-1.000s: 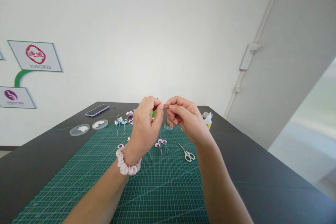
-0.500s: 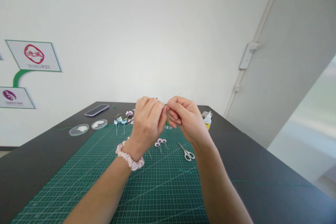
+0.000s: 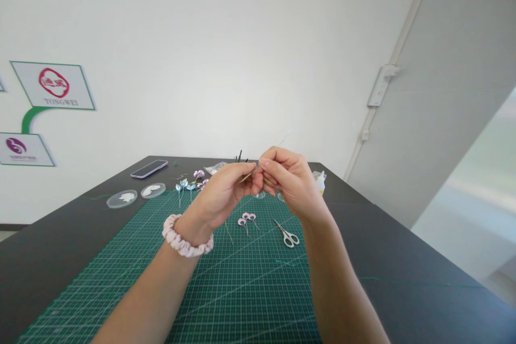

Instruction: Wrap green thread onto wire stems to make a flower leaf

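Above the cutting mat, my two hands meet with fingertips touching. My left hand, with a pale scrunchie on its wrist, pinches a slim green strip. Thumb and index finger of my right hand are pressed together at the strip's upper end. From behind that hand a thin pale strand slants up and right; whether it joins the strip is hidden. Below the hands lie small pink wire-stemmed flower pieces and white-handled scissors.
Blue petal pieces and purple flowers lie at the mat's far left. Beyond are two shallow dishes with white pieces and a phone. A glue bottle stands right. Green thread lies on the mat.
My left hand has rolled over, so its thumb side now faces up, and its wrist has shifted left. The green strip and pale strand show more clearly. My right hand stays nearly in place.
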